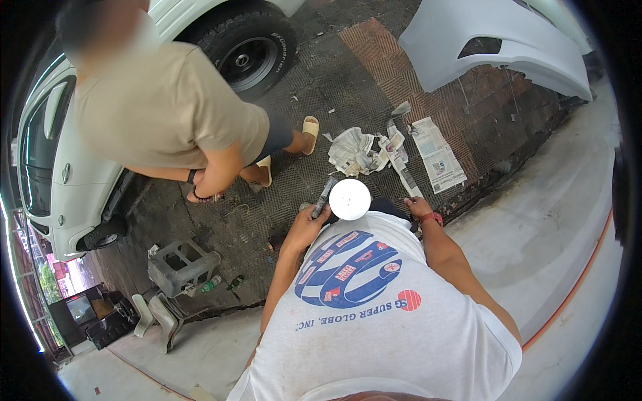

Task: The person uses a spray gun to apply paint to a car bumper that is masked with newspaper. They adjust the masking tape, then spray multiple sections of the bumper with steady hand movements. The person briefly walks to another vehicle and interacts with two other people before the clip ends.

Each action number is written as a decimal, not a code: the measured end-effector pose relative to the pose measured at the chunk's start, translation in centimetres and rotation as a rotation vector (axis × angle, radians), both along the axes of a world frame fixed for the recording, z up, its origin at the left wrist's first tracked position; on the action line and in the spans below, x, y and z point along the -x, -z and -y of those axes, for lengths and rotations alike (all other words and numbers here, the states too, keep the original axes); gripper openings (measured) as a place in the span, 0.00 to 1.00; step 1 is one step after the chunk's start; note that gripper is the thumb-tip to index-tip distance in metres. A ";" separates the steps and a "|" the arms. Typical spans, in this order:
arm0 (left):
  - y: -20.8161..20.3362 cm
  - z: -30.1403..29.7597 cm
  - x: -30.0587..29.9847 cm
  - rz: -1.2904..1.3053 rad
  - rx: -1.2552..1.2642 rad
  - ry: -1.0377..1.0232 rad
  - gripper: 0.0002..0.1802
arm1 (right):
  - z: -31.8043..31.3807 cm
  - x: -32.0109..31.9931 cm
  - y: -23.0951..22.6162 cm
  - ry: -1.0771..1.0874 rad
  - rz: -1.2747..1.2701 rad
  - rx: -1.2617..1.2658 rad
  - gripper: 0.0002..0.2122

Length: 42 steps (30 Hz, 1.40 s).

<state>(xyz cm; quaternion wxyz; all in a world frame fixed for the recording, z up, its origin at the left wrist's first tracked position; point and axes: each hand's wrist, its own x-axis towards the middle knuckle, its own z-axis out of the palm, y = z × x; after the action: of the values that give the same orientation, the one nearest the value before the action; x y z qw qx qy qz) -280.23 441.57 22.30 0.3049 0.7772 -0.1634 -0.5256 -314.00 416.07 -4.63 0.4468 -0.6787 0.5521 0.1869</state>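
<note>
My left hand (309, 226) is closed around a dark grey, worn metal piece of what looks like a spray gun (328, 192). Against it, in front of my shirt, is a round white cup lid (350, 200) with tiny dark spots; its underside is hidden. My right hand (419, 208), with a red band at the wrist, pinches the near end of a narrow folded newspaper strip (405, 176). Crumpled newspaper (354, 151) lies on the floor beyond the lid. A flat newspaper sheet (438, 155) lies to the right of the strip.
Another person (174, 113) in a beige shirt stands at left, near a white vehicle (63, 167) and a large tyre (251, 57). A white car bumper (491, 47) rests on thin supports at far right. A grey hollow block (180, 267) and bottles (211, 283) are at lower left.
</note>
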 end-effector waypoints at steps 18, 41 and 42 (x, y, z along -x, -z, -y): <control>-2.9 1.4 -0.1 0.065 -0.014 0.051 0.35 | 0.6 -0.1 0.5 0.003 0.001 0.045 0.33; -2.9 1.7 0.5 0.045 0.105 0.024 0.28 | -0.5 -0.4 2.1 0.030 0.040 0.051 0.34; -2.8 1.6 0.4 0.057 0.111 0.035 0.28 | -0.6 -0.5 2.1 0.060 0.012 0.043 0.34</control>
<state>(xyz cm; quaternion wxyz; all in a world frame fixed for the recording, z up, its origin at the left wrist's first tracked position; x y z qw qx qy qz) -280.68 440.01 25.10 0.3334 0.7709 -0.2145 -0.4986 -313.49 416.62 -6.69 0.4407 -0.6725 0.5735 0.1573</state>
